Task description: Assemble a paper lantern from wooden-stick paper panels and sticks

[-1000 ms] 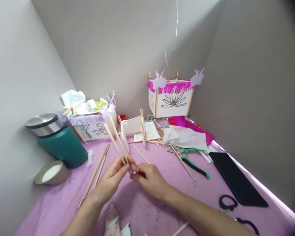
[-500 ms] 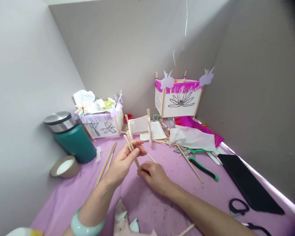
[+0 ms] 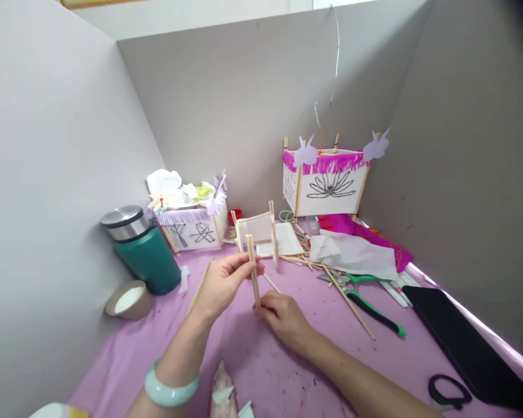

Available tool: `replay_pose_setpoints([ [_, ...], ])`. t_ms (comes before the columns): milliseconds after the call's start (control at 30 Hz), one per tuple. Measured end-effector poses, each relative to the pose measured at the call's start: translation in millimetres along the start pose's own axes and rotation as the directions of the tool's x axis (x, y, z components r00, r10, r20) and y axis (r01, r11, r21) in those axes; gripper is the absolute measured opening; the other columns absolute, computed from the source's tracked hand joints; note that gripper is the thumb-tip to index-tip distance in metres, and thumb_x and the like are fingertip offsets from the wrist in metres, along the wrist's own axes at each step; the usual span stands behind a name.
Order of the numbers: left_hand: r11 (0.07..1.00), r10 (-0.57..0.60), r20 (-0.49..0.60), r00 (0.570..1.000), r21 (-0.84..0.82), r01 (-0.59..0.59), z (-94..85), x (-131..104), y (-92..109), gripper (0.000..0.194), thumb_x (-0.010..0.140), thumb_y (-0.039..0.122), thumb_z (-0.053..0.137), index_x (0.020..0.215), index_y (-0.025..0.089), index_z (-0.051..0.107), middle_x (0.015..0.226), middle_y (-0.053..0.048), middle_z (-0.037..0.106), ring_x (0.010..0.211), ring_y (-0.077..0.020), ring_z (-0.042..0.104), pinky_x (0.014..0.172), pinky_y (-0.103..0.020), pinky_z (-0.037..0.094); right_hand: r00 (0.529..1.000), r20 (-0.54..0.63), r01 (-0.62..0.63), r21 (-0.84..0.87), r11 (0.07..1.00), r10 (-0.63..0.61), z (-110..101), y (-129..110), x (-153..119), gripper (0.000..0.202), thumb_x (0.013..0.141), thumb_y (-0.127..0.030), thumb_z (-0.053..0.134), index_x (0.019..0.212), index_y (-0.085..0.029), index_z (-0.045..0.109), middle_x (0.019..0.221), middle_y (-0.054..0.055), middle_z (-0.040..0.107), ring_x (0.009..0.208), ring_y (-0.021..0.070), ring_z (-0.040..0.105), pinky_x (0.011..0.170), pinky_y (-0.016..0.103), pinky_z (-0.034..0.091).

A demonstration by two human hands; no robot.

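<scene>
A small bundle of thin wooden sticks (image 3: 253, 273) stands nearly upright between my hands. My left hand (image 3: 230, 281) pinches it around the middle, thumb toward me. My right hand (image 3: 283, 316) has its fingertips closed on the lower end, close above the table. Just behind the sticks is a small stick frame (image 3: 257, 226) with white panels, partly covered by my left hand. To the left of my left forearm more loose sticks (image 3: 200, 287) lie on the cloth. A glue tube (image 3: 223, 395) with bits of paper on it lies at the near edge.
Green-handled pliers (image 3: 370, 302), a black phone-like slab (image 3: 466, 342) and scissors (image 3: 448, 392) lie right. A teal flask (image 3: 146, 261) and roll of tape (image 3: 131, 302) are left. Two decorated paper lanterns, one with a pink fringe (image 3: 333, 194), one with lilac (image 3: 194, 232), stand behind.
The stick bundle has turned from leaning left to nearly upright, its pieces now lined up together. Both hands keep their hold. The camera view has shifted a little.
</scene>
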State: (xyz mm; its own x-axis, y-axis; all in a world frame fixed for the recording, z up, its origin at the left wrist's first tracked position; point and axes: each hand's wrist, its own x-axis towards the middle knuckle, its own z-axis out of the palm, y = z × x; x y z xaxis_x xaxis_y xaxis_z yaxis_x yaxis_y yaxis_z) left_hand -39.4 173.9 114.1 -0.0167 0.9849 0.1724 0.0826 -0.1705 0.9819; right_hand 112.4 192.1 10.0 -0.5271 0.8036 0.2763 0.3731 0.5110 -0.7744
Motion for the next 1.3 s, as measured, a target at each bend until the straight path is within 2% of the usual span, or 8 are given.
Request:
replay_pose_setpoints([
  [333,0.999,0.017,-0.013,1.000,0.036,-0.017,-3.9,-4.5,-0.8,0.027,0.080,0.033,0.063,0.100,0.016,0.070,0.088,-0.007,0.073,0.083,-0.0206,0.068,0.076,-0.031,0.055,1.000,0.006,-0.009,-0.021,1.000,0.009,4.1,0.7,-1.4,0.017,0.086,-0.019,0.055,0.073,-0.017,0.067,0.073,0.001,0.064,0.069,0.0125,0.057,0.064,0.023,0.037],
  [667,0.999,-0.031,-0.041,0.999,0.003,0.032,-5.1,-0.4,-3.2,0.028,0.078,0.037,0.065,0.095,0.015,0.072,0.083,-0.007,0.073,0.080,-0.0200,0.068,0.074,-0.033,0.056,0.999,0.032,-0.008,-0.045,0.999,0.009,4.4,3.9,-1.1,0.020,0.087,-0.020,0.054,0.074,-0.017,0.069,0.075,0.001,0.065,0.072,0.0126,0.058,0.067,0.023,0.038],
  [800,0.998,-0.050,-0.094,0.994,-0.035,0.047,-4.3,1.4,-4.2,0.029,0.075,0.037,0.068,0.092,0.014,0.072,0.079,-0.007,0.073,0.077,-0.0199,0.068,0.071,-0.032,0.056,0.998,0.063,-0.009,-0.048,0.999,0.012,3.4,4.1,-1.8,0.015,0.086,-0.018,0.055,0.081,-0.018,0.069,0.081,0.002,0.066,0.078,0.0131,0.059,0.071,0.023,0.039],
  [933,0.995,-0.060,-0.146,0.987,-0.088,0.047,-8.9,2.6,-4.0,0.033,0.073,0.039,0.070,0.093,0.013,0.070,0.077,-0.007,0.072,0.075,-0.0205,0.069,0.068,-0.032,0.057,0.999,0.048,0.001,-0.023,1.000,0.000,3.3,1.7,-6.3,0.015,0.085,-0.020,0.055,0.074,-0.018,0.065,0.076,0.001,0.064,0.074,0.0129,0.057,0.068,0.023,0.039],
  [1033,0.985,-0.074,-0.219,0.973,-0.169,0.037,-20.5,1.7,-2.5,0.033,0.072,0.040,0.071,0.091,0.013,0.069,0.081,-0.007,0.072,0.077,-0.0198,0.069,0.067,-0.030,0.056,0.998,0.007,-0.057,0.154,0.986,0.056,-4.3,-0.8,-9.2,0.022,0.089,-0.027,0.049,0.073,-0.017,0.061,0.069,0.000,0.062,0.064,0.0118,0.055,0.063,0.024,0.040],
  [1133,0.955,-0.124,-0.276,0.953,-0.293,0.039,-32.6,-2.5,-0.7,0.028,0.071,0.036,0.073,0.086,0.012,0.069,0.086,-0.006,0.072,0.081,-0.0178,0.068,0.068,-0.027,0.056,0.975,-0.118,-0.122,0.426,0.897,0.189,-25.6,-7.2,-7.3,0.022,0.087,-0.036,0.052,0.079,-0.017,0.060,0.065,-0.001,0.061,0.057,0.0110,0.052,0.055,0.024,0.040],
  [1233,0.876,-0.255,-0.248,0.935,-0.469,0.115,-34.2,-8.7,0.3,0.021,0.070,0.026,0.075,0.086,0.013,0.068,0.081,-0.004,0.071,0.078,-0.0156,0.068,0.067,-0.026,0.057,0.917,-0.274,-0.035,0.669,0.742,0.290,-53.0,-22.0,-1.7,0.023,0.078,-0.039,0.064,0.086,-0.018,0.058,0.064,-0.002,0.060,0.051,0.0098,0.049,0.049,0.023,0.039],
  [1300,0.795,-0.347,-0.208,0.915,-0.582,0.170,-28.2,-12.7,0.7,0.014,0.074,0.020,0.071,0.086,0.015,0.067,0.078,-0.002,0.071,0.077,-0.0139,0.069,0.066,-0.023,0.057,0.894,-0.349,0.091,0.754,0.650,0.279,-66.6,-35.8,1.9,0.023,0.075,-0.037,0.067,0.085,-0.019,0.058,0.063,-0.003,0.059,0.050,0.0091,0.049,0.047,0.022,0.038],
])
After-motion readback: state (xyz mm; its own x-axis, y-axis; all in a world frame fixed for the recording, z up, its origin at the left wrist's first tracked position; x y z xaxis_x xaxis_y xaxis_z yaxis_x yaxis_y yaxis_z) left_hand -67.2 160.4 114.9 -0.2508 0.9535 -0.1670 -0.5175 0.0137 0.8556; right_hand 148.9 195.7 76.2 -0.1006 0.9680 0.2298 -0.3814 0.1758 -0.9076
